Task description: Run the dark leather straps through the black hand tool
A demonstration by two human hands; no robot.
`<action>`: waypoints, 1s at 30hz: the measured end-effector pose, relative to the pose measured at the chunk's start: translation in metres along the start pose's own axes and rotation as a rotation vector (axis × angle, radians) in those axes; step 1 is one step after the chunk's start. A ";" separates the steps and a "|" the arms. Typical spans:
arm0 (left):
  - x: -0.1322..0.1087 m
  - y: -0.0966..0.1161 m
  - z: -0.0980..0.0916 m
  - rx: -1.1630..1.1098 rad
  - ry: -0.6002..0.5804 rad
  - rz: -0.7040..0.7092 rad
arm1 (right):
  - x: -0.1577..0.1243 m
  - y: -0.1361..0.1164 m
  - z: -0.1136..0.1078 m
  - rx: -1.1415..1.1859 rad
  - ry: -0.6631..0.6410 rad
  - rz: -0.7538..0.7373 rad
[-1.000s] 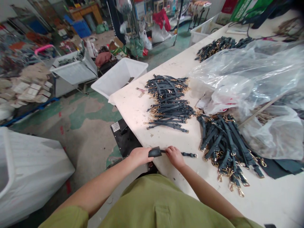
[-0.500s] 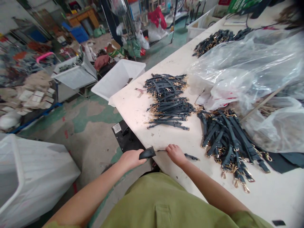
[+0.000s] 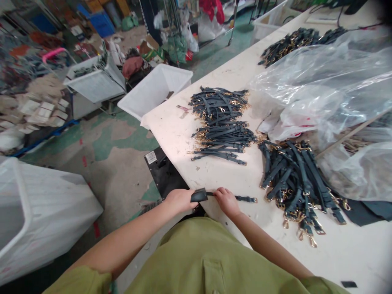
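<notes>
My left hand (image 3: pixel 180 200) is closed around a flat black piece (image 3: pixel 199 195) at the table's near edge; whether it is leather or a tool, I cannot tell. Just to the right, my right hand (image 3: pixel 226 202) pinches a narrow dark strap (image 3: pixel 241 198) low over the white table (image 3: pixel 214 175). One end of this strap, with a small buckle, sticks out to the right of the hand. Its other end runs left to the black piece; whether it goes under or into it is hidden. A neat stack of dark straps with gold clasps (image 3: pixel 226 136) lies beyond my hands.
To the right is a looser heap of straps (image 3: pixel 286 171), beside clear plastic bags (image 3: pixel 333 77). Small pliers-like red handles (image 3: pixel 183 108) lie left of the stack. White bins (image 3: pixel 159 87) stand past the table's left edge. Another strap pile (image 3: pixel 290 43) is at the back.
My left hand has moved right with the black piece, up to the strap by my right hand. The held strap's buckle end lies straighter. The whole view has shifted slightly.
</notes>
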State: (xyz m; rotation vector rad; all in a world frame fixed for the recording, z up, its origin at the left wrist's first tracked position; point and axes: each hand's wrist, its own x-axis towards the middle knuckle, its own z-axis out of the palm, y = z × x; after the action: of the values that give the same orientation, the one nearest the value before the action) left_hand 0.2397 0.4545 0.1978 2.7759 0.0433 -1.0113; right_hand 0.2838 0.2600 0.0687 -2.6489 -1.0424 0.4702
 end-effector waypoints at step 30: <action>-0.060 -0.045 0.009 -0.176 0.008 -0.252 | 0.026 -0.021 -0.008 0.105 -0.180 -0.198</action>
State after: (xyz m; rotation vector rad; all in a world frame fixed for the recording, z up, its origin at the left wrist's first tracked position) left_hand 0.1834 0.4992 0.2219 2.6588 0.4698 -0.9972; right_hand 0.2923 0.2916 0.0782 -2.4160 -1.2793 0.7094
